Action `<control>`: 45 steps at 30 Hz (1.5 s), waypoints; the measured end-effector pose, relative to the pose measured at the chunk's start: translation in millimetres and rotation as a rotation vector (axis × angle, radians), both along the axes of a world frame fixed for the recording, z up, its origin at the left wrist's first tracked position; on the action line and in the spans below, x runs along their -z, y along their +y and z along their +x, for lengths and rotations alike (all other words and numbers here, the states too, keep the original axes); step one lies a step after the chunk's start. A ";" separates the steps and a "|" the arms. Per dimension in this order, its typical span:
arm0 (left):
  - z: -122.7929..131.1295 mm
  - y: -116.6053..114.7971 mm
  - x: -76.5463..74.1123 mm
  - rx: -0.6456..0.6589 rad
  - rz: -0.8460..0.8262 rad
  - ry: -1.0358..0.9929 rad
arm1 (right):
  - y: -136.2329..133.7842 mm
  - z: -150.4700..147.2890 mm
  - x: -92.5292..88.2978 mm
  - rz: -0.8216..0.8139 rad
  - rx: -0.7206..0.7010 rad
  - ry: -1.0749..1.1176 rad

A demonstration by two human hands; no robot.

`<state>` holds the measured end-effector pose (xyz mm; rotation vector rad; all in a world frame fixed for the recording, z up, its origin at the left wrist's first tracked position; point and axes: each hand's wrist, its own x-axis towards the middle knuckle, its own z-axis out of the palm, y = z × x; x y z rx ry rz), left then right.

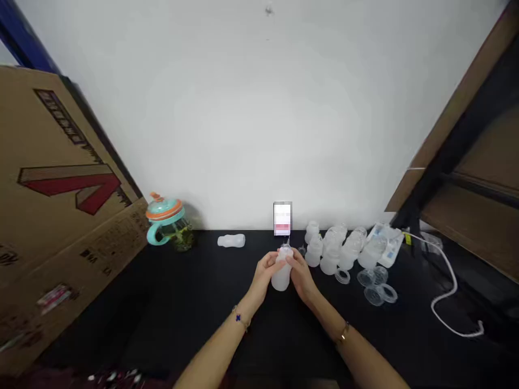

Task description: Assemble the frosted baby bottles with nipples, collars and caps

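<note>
Fingers of the left hand [264, 272] and right hand [301, 274] curl narrowly around the upper part of a white bottle [280, 280], holding it between them, over the black table [194, 308]; more bottles [329, 264] cluster rightward.

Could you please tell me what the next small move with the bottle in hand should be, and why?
Probably steady the white bottle with the left hand while the right hand checks that the clear top is seated: both hands hold the bottle's upper part, close to that top, and its fit is too small to judge from this view.
</note>
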<state>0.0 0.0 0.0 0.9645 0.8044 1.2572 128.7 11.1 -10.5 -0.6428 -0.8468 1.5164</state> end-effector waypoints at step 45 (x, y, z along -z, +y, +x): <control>-2.4 -2.5 4.8 0.272 -0.196 -0.146 | -11.2 4.6 -10.8 -0.126 -0.133 -0.008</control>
